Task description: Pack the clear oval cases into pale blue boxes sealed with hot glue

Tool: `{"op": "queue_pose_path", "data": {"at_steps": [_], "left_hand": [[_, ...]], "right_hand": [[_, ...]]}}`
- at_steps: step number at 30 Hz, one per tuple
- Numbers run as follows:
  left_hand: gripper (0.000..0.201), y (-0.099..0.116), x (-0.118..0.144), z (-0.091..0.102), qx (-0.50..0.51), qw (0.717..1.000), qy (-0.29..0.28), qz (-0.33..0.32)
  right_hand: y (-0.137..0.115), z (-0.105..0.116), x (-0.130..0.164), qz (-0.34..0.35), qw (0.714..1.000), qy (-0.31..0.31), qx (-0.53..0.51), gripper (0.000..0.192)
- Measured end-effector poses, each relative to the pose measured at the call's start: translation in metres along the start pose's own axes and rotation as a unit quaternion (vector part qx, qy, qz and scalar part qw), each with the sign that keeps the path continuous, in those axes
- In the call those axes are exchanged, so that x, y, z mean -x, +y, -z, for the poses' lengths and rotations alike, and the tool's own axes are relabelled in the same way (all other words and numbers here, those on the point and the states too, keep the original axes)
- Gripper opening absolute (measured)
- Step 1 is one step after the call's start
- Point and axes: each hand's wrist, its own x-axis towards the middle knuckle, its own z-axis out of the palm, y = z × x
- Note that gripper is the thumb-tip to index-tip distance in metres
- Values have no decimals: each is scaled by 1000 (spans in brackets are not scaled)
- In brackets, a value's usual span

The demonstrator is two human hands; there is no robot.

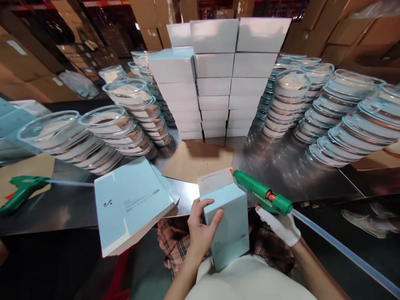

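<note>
My bare left hand [201, 227] grips a light blue box [233, 227] by its upper left edge, with the thumb on the near face. The box stands upright against my body at the table's front edge. Its pale flap [215, 181] is folded out at the far side, with a line of glue along it. In a white glove, my right hand [279, 225] is closed around the handle of a green glue gun [262, 191]. The gun's orange tip is close to the flap's right corner. A long clear glue stick [343, 250] runs out of its back.
Flattened light blue boxes [131, 200] lie to the left, overhanging the edge. Beyond them is a second green glue gun [25, 189]. White boxes [215, 87] are stacked at the back, behind a cardboard sheet [200, 160]. Stacked glass dishes [286, 104] flank them on both sides.
</note>
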Motion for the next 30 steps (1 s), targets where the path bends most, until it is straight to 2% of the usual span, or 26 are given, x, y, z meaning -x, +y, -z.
{"op": "queue_pose_path", "data": {"at_steps": [4, 6, 8, 12, 15, 18, 20, 21, 23, 25, 27, 28, 30], "left_hand": [[30, -5, -2, 7, 22, 999, 13, 31], [33, -9, -3, 10, 35, 998, 22, 52], [37, -10, -5, 11, 47, 996, 22, 68], [38, -10, -5, 12, 55, 996, 16, 63], [33, -10, -5, 15, 64, 996, 21, 51], [30, -10, -5, 17, 79, 996, 13, 44], [29, -10, -6, 16, 93, 995, -4, 46], [29, -9, -6, 15, 101, 994, -15, 47], [31, -8, -5, 12, 116, 992, -29, 49], [35, -8, -3, 7, 130, 990, -26, 50], [41, -10, -1, 2, 162, 985, -3, 65], [46, -12, 0, 0, 191, 978, 12, 79], [60, -17, 0, -3, 264, 958, 33, 102]], "right_hand": [[-4, 7, -24, -65, 990, -35, -117, 44], [-8, 0, -48, -105, 978, -53, -174, 42], [-12, -17, -75, -143, 967, -66, -202, 40], [-17, -51, -112, -174, 964, -80, -187, 45], [-19, -47, -117, -176, 970, -94, -135, 48], [-28, -26, -113, -160, 980, -96, -73, 38], [-39, -19, -106, -114, 987, -102, -57, 29], [-45, -20, -101, -80, 987, -127, -58, 30], [-55, -29, -92, -26, 974, -208, -82, 47], [-57, -41, -84, -14, 954, -270, -129, 63], [-51, -48, -78, -21, 953, -254, -165, 73], [-47, -47, -76, -3, 956, -240, -168, 75], [-40, -38, -73, 81, 950, -266, -145, 81]]}}
